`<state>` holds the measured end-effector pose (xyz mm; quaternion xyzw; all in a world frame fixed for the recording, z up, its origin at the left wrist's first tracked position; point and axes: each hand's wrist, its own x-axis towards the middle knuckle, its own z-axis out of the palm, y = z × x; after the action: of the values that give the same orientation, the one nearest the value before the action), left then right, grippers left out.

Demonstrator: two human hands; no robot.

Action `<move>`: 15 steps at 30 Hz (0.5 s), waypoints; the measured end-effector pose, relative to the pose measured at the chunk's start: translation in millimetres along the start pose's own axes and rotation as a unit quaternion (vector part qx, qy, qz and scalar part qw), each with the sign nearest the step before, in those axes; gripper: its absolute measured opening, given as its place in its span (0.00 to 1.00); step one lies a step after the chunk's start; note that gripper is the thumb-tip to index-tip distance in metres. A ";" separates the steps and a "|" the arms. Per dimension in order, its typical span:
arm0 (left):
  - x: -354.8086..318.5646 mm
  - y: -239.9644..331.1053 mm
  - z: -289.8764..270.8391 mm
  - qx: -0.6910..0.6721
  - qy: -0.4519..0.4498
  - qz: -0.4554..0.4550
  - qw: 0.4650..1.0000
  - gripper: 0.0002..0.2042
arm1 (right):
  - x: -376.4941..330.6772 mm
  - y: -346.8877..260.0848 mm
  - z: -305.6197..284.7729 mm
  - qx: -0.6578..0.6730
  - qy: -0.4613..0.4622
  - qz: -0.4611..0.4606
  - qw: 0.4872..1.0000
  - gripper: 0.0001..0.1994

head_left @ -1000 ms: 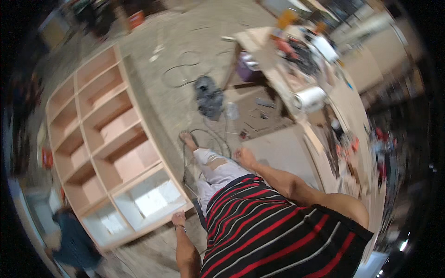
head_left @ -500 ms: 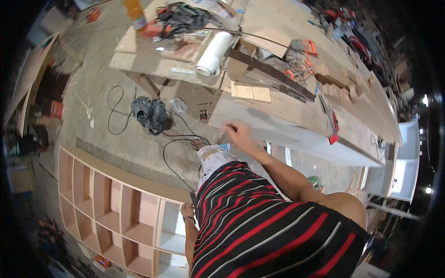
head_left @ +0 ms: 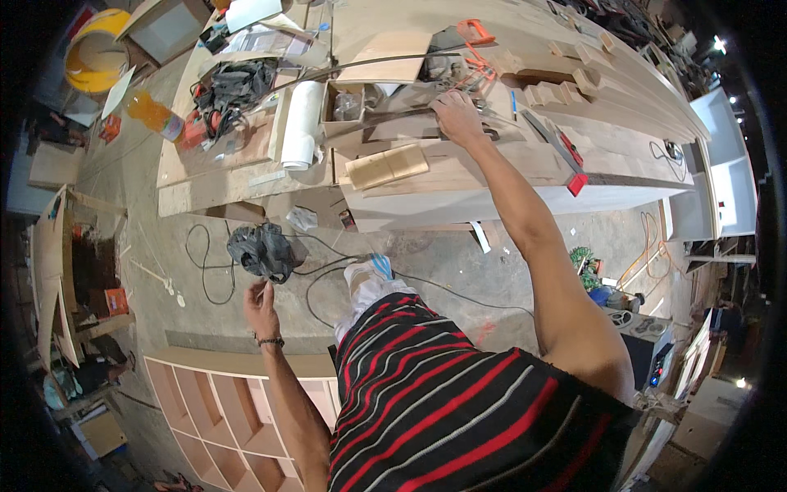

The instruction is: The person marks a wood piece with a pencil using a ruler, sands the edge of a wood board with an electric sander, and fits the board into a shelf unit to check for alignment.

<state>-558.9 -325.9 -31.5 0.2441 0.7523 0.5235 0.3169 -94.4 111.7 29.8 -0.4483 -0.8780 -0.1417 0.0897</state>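
My right hand (head_left: 457, 119) is stretched over the workbench beside the pile of hand tools. Its fingers are curled onto a long dark flat strip (head_left: 393, 129), though the fingertips are partly hidden. Orange-handled tools (head_left: 481, 64) lie just beyond it, and a light wooden block (head_left: 387, 166) sits nearer the bench edge. My left hand (head_left: 261, 307) is held in the air, palm empty and fingers loosely apart. It appears close to a black plastic bag (head_left: 262, 252) on the floor and above the compartmented wooden shelf unit (head_left: 246, 365).
On the bench are a white roll (head_left: 303, 123), an orange drink bottle (head_left: 154, 116), a handsaw (head_left: 557, 148) and shaped wooden pieces (head_left: 553, 94). A cable (head_left: 316, 287) winds across the concrete floor by my foot. A speaker-like box (head_left: 643, 328) stands at right.
My right hand has reached forward from beside the bench onto the tools and strip. My left hand has let go of the shelf unit's edge and risen forward. The view has turned.
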 end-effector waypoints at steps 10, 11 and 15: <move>-139.4 142.1 174.8 -0.234 -0.266 0.141 0.925 0.29 | -147.7 -129.8 -197.1 0.329 -0.047 0.014 0.943 0.12; -157.1 144.2 188.6 -0.327 -0.281 0.140 0.892 0.28 | -167.4 -139.1 -200.0 0.404 -0.071 -0.008 0.912 0.14; -205.4 144.1 220.3 -0.484 -0.291 0.031 0.825 0.28 | -211.3 -153.6 -211.3 0.480 -0.256 -0.009 0.839 0.19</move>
<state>-252.8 -282.2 94.4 0.2232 0.2674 0.7348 0.5820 -89.8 -204.6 143.2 -0.3618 -0.8314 0.4167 0.0646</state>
